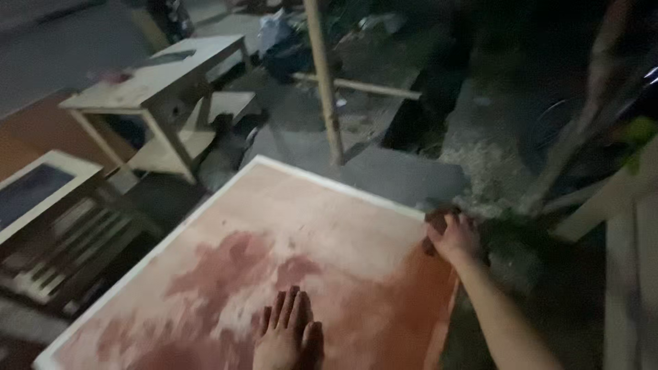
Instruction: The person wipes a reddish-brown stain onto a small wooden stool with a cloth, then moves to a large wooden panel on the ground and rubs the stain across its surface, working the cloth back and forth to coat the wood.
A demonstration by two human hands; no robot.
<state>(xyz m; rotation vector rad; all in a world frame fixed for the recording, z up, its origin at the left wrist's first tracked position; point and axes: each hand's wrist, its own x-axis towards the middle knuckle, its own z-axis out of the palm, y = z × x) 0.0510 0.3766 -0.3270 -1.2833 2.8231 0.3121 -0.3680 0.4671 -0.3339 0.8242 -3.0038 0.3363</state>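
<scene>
Reddish board (295, 226), left hand (284, 332) flat, right hand (454, 236) at edge

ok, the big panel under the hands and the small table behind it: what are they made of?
Panel: looks like plywood or similar sheet wood, pale with a light edge, reddish-brown stain patchy and seemingly wet under the left hand; the right hand holds its far corner. Small table: bare, unfinished pale wood, by its matte light boards. Dim light, so both are guesses.
</scene>
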